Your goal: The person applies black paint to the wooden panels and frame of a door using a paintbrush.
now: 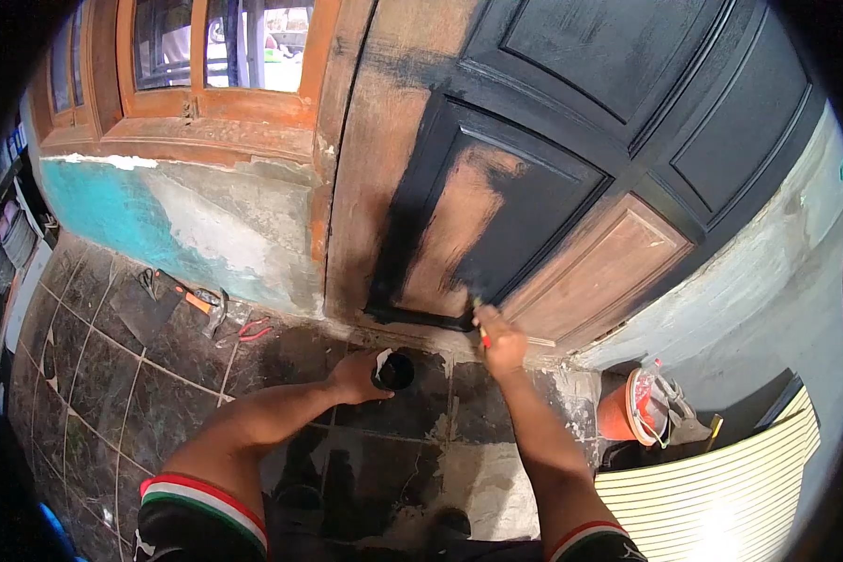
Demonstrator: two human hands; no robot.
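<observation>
My left hand is wrapped round a small cup that looks dark inside, held above the floor tiles. My right hand grips a paintbrush with a red part on its handle. The brush's tip meets the lower edge of a door panel, which is part bare brown wood and part black paint. Black covers the upper part of the door. To the right, a smaller lower panel shows bare wood.
An orange bucket with items in it stands at the right, beside a yellow striped sheet. A hammer, red-handled pliers and scissors lie on the tiles at the left. An orange-brown window frame is above.
</observation>
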